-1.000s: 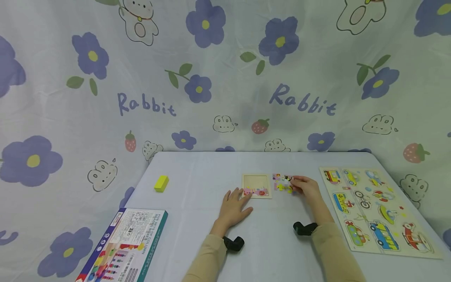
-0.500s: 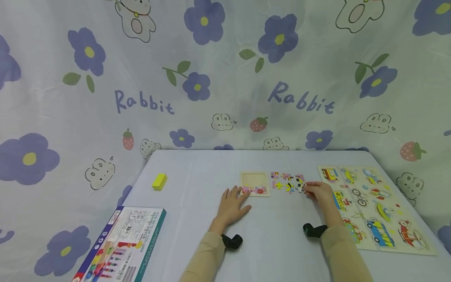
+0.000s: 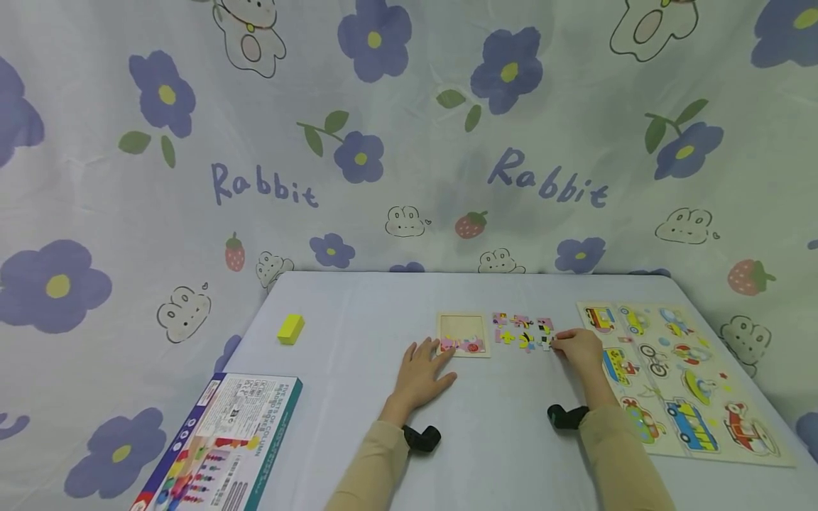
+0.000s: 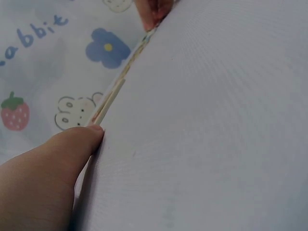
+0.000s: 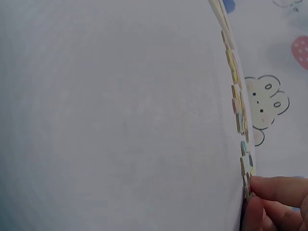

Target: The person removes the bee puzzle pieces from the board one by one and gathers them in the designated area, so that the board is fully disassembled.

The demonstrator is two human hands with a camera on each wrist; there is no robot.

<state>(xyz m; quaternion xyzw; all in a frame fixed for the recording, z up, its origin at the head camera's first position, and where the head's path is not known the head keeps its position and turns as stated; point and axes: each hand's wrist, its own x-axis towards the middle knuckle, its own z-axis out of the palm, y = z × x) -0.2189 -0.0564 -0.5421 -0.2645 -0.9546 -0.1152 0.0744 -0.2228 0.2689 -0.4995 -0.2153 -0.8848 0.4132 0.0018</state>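
A small square wooden puzzle tray lies mid-table, with pink puzzle pieces along its near side. My left hand rests spread flat, fingertips on the tray's near left corner; its thumb is by the tray edge in the left wrist view. Loose pink and yellow puzzle pieces lie in two rows right of the tray. At the right end of the nearer row my right hand pinches a puzzle piece between thumb and finger, low at the table surface.
A large wooden board of vehicle pictures lies at the right, partly behind my right forearm. A yellow block stands at the far left. A printed box lies at the near left. A patterned cloth hangs behind the table.
My right hand has moved right and slightly nearer, uncovering the right end of the loose pieces; it stays there over the last half second. My left hand keeps its place on the tray.
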